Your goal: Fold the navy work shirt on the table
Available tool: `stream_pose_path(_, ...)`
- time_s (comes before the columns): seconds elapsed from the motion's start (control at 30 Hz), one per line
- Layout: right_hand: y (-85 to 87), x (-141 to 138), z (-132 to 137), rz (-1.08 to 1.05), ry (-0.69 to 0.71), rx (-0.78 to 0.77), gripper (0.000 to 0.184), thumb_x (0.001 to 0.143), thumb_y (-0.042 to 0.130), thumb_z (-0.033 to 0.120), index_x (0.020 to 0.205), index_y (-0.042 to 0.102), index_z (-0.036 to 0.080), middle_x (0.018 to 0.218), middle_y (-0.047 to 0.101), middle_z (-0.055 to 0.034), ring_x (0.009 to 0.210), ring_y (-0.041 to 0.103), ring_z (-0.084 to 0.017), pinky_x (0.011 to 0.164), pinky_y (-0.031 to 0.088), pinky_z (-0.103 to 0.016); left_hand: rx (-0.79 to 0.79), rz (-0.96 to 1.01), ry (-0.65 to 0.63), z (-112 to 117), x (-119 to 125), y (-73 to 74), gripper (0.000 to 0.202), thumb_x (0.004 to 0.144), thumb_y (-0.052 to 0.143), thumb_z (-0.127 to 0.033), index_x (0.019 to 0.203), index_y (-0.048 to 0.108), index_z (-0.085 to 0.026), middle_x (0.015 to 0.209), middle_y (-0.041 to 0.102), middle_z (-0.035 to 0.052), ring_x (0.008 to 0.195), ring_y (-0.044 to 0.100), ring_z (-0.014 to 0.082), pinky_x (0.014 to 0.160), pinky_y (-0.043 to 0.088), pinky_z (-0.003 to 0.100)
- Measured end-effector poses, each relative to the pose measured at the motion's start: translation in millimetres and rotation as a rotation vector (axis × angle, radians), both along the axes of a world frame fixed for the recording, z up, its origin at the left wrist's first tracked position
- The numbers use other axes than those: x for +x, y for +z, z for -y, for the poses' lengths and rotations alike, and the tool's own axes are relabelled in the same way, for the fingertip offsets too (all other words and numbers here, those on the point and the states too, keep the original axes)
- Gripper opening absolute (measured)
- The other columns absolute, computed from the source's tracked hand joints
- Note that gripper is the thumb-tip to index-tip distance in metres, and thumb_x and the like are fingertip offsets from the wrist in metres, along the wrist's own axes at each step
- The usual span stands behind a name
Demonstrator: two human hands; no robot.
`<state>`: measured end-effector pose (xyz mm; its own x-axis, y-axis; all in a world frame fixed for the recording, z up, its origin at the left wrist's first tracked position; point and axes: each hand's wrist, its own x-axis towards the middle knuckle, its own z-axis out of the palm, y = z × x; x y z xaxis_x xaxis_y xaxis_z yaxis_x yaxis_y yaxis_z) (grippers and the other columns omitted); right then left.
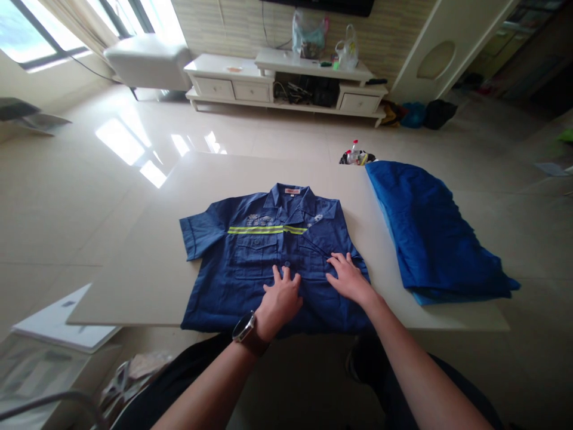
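A dark blue short-sleeved work shirt (250,257) with a yellow reflective stripe lies front up on the pale table (147,269). Its left sleeve is spread out; the right side looks folded in. My left hand (282,298), with a watch on the wrist, lies flat on the shirt's lower middle, fingers spread, open. My right hand (347,276) rests flat on the shirt's right part, fingers stretched out, open. Neither hand holds anything.
A pile of brighter blue cloth (434,239) lies on the table's right side. Small bottles and a dark item (356,157) sit at the far edge. A white TV stand (286,83) stands against the wall. Papers (58,325) lie at lower left.
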<state>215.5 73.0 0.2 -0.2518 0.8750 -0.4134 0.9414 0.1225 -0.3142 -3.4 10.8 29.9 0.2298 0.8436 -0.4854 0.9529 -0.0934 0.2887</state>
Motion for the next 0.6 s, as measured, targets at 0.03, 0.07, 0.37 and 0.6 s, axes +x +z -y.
stream_pose_path(0.03, 0.0, 0.0, 0.0, 0.001, -0.001, 0.0, 0.048, 0.099, 0.055, 0.034, 0.145, 0.056, 0.022, 0.164, 0.036, -0.0119, 0.155, 0.018, -0.051, 0.114, 0.039, -0.068, 0.001, 0.0, -0.001, 0.0, 0.0, -0.1, 0.057, 0.094, 0.059, -0.031, 0.148, 0.047, -0.018, 0.163, 0.03, 0.026, 0.153, 0.017, 0.0573, 0.095, 0.053, 0.074)
stream_pose_path(0.07, -0.2, 0.0, 0.0, 0.001, -0.002, 0.001, 0.048, 0.099, 0.055, 0.034, 0.145, 0.056, 0.022, 0.164, 0.037, -0.012, 0.155, 0.018, -0.051, 0.114, 0.039, -0.068, 0.002, 0.0, -0.002, 0.0, -0.1, -0.3, 0.057, 0.093, 0.059, -0.031, 0.148, 0.047, -0.018, 0.163, 0.03, 0.0257, 0.153, 0.017, 0.057, 0.095, 0.053, 0.073)
stream_pose_path(0.37, -4.8, 1.6, -0.1, -0.008, 0.004, 0.014, 0.049, 0.098, 0.056, 0.033, 0.145, 0.056, 0.02, 0.164, 0.037, -0.012, 0.155, 0.018, -0.051, 0.117, 0.037, -0.067, 0.005, 0.009, -0.005, 0.1, -1.4, -0.7, 0.057, 0.094, 0.058, -0.031, 0.148, 0.047, -0.018, 0.163, 0.03, 0.0258, 0.153, 0.018, 0.0572, 0.095, 0.053, 0.074)
stream_pose_path(0.6, -4.5, 1.2, 0.0, 0.004, 0.001, 0.017, 0.048, 0.098, 0.057, 0.033, 0.144, 0.057, 0.021, 0.164, 0.038, -0.0112, 0.155, 0.019, -0.05, 0.116, 0.038, -0.067, -0.016, 0.04, 0.006, -0.4, -3.4, 0.3, 0.057, 0.093, 0.058, -0.031, 0.148, 0.048, -0.02, 0.162, 0.03, 0.0248, 0.153, 0.016, 0.0574, 0.094, 0.054, 0.074)
